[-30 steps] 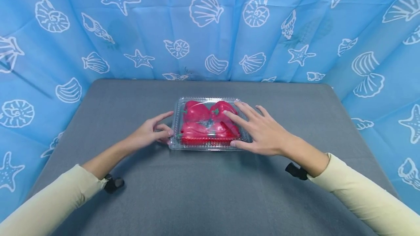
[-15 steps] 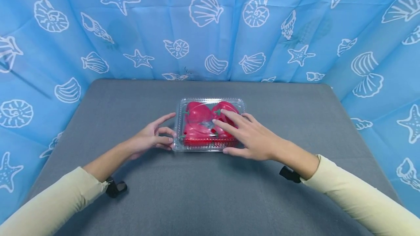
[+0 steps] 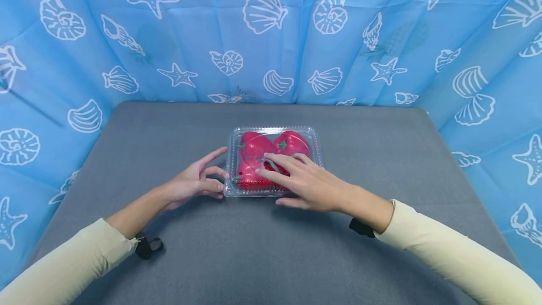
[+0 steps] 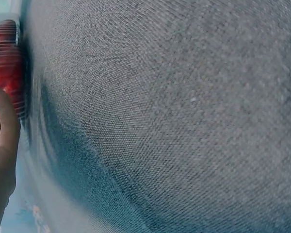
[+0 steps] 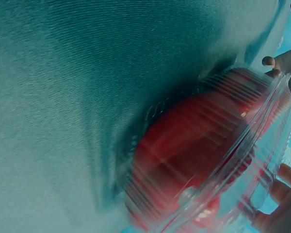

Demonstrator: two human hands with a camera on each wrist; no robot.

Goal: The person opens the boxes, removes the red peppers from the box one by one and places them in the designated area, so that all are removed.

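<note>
A clear plastic clamshell box [image 3: 273,191] lies on the grey table, its lid down. Inside it are several red pepper-shaped pieces [image 3: 256,145] with green stems. My left hand [image 3: 190,182] is at the box's left edge, fingers spread loosely and touching its side. My right hand [image 3: 313,185] lies over the front right part of the lid, fingers stretched left across it and hiding part of the contents. Its thumb is by the front rim. In the right wrist view the ribbed box [image 5: 194,155] is close and blurred. The left wrist view catches only its end.
The grey cloth-covered table [image 3: 237,258] extends around the box on all sides. A blue curtain [image 3: 288,36] with white shells and starfish hangs behind it and at both sides. A black strap [image 3: 148,246] is on the left wrist.
My right hand has slid left and toward the front across the lid. The box has shifted slightly right, and my left hand has stayed by its left edge.
</note>
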